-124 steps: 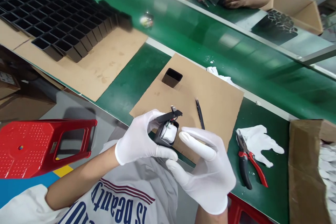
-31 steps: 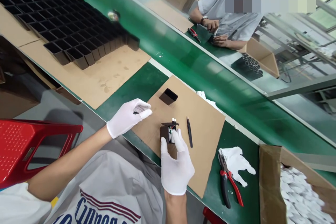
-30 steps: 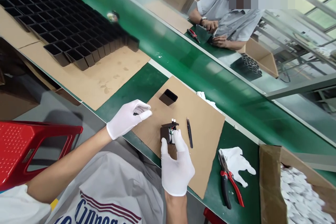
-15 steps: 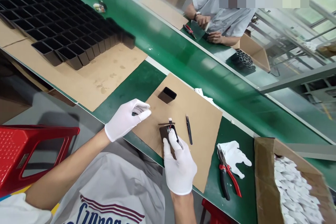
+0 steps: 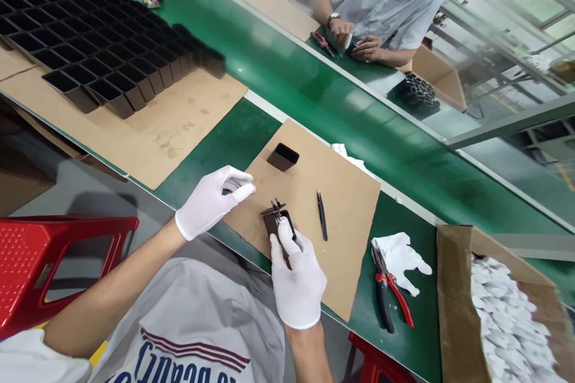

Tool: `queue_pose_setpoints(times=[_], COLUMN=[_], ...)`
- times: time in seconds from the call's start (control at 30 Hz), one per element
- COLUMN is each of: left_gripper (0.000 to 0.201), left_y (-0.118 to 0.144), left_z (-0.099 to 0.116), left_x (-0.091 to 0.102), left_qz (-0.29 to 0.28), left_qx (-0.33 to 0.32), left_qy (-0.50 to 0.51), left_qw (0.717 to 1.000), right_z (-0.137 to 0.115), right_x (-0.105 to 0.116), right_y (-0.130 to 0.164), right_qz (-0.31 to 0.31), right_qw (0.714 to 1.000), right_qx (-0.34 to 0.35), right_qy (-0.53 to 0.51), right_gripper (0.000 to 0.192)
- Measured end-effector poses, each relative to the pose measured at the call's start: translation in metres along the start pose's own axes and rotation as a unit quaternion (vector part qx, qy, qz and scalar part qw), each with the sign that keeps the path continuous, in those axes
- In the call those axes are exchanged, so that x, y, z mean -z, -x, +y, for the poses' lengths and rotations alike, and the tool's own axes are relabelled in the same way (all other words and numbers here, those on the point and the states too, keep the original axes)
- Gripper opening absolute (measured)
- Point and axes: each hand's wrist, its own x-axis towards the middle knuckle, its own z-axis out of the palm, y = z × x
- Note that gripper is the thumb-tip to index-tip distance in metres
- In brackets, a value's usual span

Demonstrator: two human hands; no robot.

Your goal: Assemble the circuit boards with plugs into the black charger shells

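We pressed our gloved right hand down on the small black casing, its grip clenched around the near end so the piece lay pinned on the cardboard sheet on the green counter. Our left hand rested at the sheet's edge with fingers curled; we could not tell whether that grip held anything. The casing was a dark, open-topped shell with a thin lid or tab and small wires sticking out at its far end, the black tweezers just beside it.
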Motion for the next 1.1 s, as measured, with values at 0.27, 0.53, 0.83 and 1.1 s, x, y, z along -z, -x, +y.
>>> queue_pose_setpoints(times=[0.27,0.53,0.83,1.1], left_gripper=[0.038,0.036,0.024,0.045], left_y=[0.002,0.003,0.013,0.046], left_z=[0.002,0.002,0.002,0.001], left_x=[0.001,0.000,0.000,-0.053], left_qz=[0.000,0.002,0.009,-0.034], left_qx=[0.008,0.006,-0.111,-0.161], left_qy=[-0.003,-0.017,-0.058,-0.140], left_qw=[1.000,1.000,0.992,0.976], right_z=[-0.015,-0.025,-0.029,-0.028], right_x=[0.018,0.015,0.017,0.014], right_y=[0.002,-0.011,-0.012,-0.001], right_qz=[0.000,0.003,0.015,-0.026], right_qw=[0.837,0.639,0.785,0.919], right_qx=[-0.397,-0.507,-0.444,-0.323], right_qy=[-0.375,-0.578,-0.432,-0.227], right_gripper=[0.047,0.039,0.051,0.056])
